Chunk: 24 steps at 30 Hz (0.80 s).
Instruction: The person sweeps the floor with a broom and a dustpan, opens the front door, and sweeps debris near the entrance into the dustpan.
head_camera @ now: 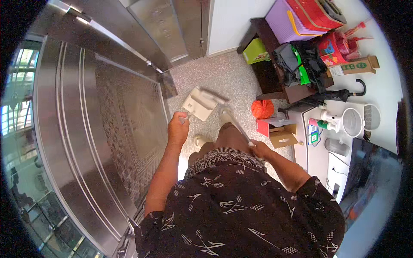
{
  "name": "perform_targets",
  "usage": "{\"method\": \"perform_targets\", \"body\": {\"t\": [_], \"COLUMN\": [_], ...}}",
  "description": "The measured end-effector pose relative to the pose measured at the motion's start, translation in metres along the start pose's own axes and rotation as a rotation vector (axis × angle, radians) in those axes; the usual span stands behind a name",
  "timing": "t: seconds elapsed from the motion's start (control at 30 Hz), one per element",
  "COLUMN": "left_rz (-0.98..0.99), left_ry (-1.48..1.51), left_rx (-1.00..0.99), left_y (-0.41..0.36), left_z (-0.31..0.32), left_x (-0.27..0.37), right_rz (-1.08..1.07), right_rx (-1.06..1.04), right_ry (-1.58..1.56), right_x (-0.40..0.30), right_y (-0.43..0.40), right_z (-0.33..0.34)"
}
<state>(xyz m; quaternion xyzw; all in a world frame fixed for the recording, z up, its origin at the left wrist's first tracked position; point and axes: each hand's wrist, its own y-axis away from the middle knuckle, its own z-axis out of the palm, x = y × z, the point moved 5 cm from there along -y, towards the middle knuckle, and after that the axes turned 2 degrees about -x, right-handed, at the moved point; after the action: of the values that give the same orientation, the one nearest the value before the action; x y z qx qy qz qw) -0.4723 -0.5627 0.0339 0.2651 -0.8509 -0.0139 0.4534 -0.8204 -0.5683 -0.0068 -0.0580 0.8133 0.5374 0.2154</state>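
Note:
My left hand [178, 128] is closed around the upright handle of a cream plastic dustpan [200, 104]. The dustpan rests on the speckled floor, below and beyond that hand. In my right hand [260, 149] is the long pale handle of a broom [240, 129], slanting down past my leg. Its brush head [213, 95] is blurred and lies along the dustpan's far right side; whether they touch I cannot tell. Both my feet, in pale slippers [226, 116], stand just behind the dustpan.
Close on the left is a large metal door [129, 122]. To the right stand a dark wooden table [271, 42] with bags and boxes, an orange bag [262, 109], an open cardboard box [282, 133] on the floor, and a white cabinet [300, 132] holding a fan and a television [371, 174].

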Motion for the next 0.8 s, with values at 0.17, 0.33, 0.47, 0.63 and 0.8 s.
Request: {"method": "perform_targets", "body": {"t": [0.17,0.33,0.47,0.63,0.8], "left_rz": [-0.019,0.042,-0.097,-0.133,-0.035], "left_ry": [0.021,0.126,0.298,0.285,0.269], "left_rx": [-0.031,0.012,0.053,0.076,0.032], "left_y": [-0.005,0.006,0.005,-0.012,-0.025], "left_z": [-0.002,-0.009,-0.011,-0.007,0.020], "left_x": [0.006,0.001,-0.007,-0.002,0.015], "right_rz": [0.000,0.080,0.161,0.155,0.153], "right_rx": [0.017,0.175,0.267,0.356,0.199], "right_ry": [-0.260,-0.370,-0.611,-0.750,-0.546], "right_x": [0.010,0.020,0.022,0.045,0.055], "right_y": [0.037,0.053,0.042,-0.017,-0.058], "right_z": [-0.015,-0.039,-0.061,-0.067,-0.066]}}
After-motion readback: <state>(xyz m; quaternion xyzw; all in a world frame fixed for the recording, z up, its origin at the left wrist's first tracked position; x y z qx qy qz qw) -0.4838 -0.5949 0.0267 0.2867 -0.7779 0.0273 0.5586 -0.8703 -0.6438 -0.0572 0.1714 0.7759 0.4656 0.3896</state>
